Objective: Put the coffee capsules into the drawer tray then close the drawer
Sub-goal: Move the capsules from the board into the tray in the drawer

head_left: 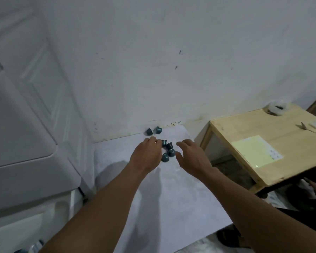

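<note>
Inspection covered a flat white rectangular table [173, 194], taken as the reference point for all positions.

Six small teal cone-shaped coffee capsules lay on the far part of the white table. A pair of capsules [154, 131] sat at its far edge, close against the scuffed white wall [171, 61], both tipped on their sides. A cluster of four capsules [168, 150] lay a little nearer the person, toward the middle of the table's width, the four bunched so closely that they appeared to touch one another.

The left hand [146, 154] was over the far part of the table, just left of the cluster, back upward, fingers curled down. Its fingertips were hidden, so whether it held a capsule could not be told. The right hand [192, 158] was just right of the cluster, fingers and thumb spread and relaxed, gripping nothing. The cluster lay between the two hands.

To the right of the table stood a pale wooden side table [288, 147] carrying a light yellow sheet of paper [254, 152] and a metal spoon [311, 130]. To the left of the table stood a white panelled door [31, 88].
</note>
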